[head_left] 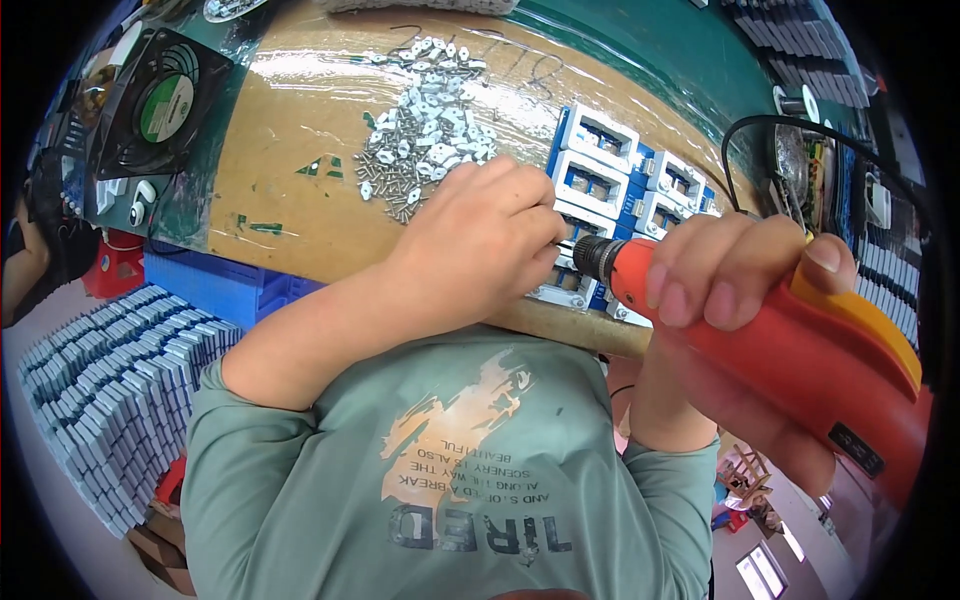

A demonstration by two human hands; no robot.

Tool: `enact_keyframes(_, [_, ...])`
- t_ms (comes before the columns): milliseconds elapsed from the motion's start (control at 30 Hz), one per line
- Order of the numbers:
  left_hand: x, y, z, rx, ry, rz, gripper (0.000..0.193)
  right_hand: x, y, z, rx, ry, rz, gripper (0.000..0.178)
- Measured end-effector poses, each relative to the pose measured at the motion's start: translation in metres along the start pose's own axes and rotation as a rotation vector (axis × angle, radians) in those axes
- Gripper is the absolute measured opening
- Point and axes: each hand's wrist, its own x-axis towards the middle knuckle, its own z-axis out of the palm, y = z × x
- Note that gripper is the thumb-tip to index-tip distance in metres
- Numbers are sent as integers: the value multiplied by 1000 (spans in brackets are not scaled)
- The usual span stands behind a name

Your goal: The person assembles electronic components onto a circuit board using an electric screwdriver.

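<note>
My right hand (735, 270) is wrapped round a red power screwdriver (790, 375) with a yellow lever; its black chuck (594, 257) points left. In front of the chuck my left hand (490, 240) is closed, fingertips bent down by the white frames. Whatever those fingers hold is hidden. Rectangular white frames (590, 184) stand in rows on a blue fixture (556, 140), and screws show in the corners of some near ones. Just beyond my left hand lies a heap of small white clips and metal screws (430, 135).
Under the heap is a brown board (290, 130) on a green tabletop (640, 45). A black cooling fan (160, 105) sits at the left. Stacked pale parts (120, 390) and a blue crate (215, 285) are below left. A black cable (745, 122) arches at the right.
</note>
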Motion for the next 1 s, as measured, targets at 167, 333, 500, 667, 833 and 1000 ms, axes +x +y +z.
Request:
enact_keyframes(167, [-1,-2,-1,-26,5,-6,17,0,-3,14,-43,80,20,112])
enact_keyframes(333, [-1,-4,2,-24,7,-5,17,2,4,10,-5,-21,16,111])
enact_keyframes(500, [-1,-3,1,-10,-1,-27,14,-9,10,22,-26,166,32,107])
enact_keyframes(667, [1,-4,5,-21,23,-5,13,-3,24,10,-63,8,-96,109])
enact_keyframes(833, [-3,-3,2,4,-12,-41,14,-6,31,14,-21,18,-116,112])
enact_keyframes(1000, [-2,-2,1,9,-21,-33,15,-12,23,34,-51,300,-21,121])
